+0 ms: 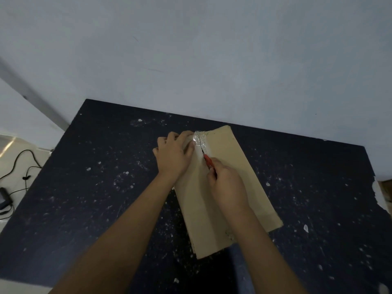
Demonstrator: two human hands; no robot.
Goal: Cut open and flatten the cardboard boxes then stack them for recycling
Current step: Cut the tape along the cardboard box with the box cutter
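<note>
Right hand [228, 183] grips cutter [209, 161], left hand [172, 157] flat on cardboard [237, 166], dark speckled table [95, 166].

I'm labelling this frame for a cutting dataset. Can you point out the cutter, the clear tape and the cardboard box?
cutter [209, 161]: head view, on the red handle above the right hand.
clear tape [199, 139]: head view, crinkled far end.
cardboard box [244, 177]: head view, bare right panel.
</note>
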